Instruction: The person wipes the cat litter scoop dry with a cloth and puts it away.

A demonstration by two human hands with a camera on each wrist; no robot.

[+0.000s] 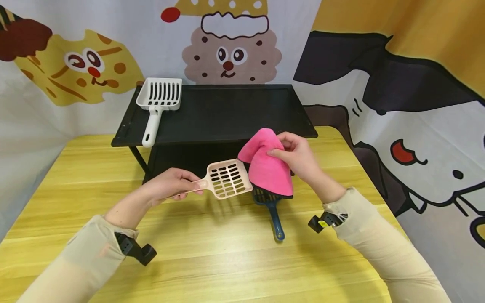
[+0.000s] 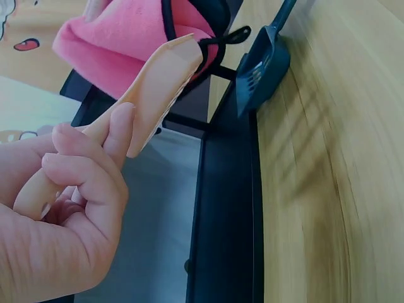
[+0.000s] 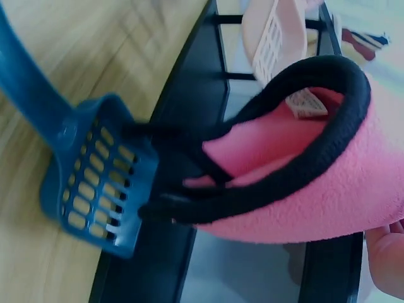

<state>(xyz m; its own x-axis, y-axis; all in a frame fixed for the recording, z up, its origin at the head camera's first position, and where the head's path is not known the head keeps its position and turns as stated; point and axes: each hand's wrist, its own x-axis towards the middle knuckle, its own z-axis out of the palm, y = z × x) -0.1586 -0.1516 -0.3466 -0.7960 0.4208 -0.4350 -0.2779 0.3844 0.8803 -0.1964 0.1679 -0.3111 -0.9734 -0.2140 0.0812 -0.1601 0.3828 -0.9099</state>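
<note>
My left hand (image 1: 172, 183) holds a beige litter scoop (image 1: 228, 178) by its handle, the slotted head pointing right. In the left wrist view the fingers (image 2: 95, 183) curl round that handle. My right hand (image 1: 298, 156) pinches a pink fleece pouch-like cloth (image 1: 268, 170), whose black-edged mouth hangs downward. In the right wrist view, a white tag (image 3: 306, 103) shows inside the cloth. The cloth's left side overlaps the tip of the beige scoop; whether they touch I cannot tell. Below the cloth, a dark blue litter scoop (image 1: 275, 219) is partly hidden, its handle toward me.
A white litter scoop (image 1: 156, 111) lies on the left of a low black shelf (image 1: 231, 113) at the back of the wooden table (image 1: 212, 261). The shelf has a lower level underneath. A cartoon-printed curtain (image 1: 151, 38) hangs behind and at the sides.
</note>
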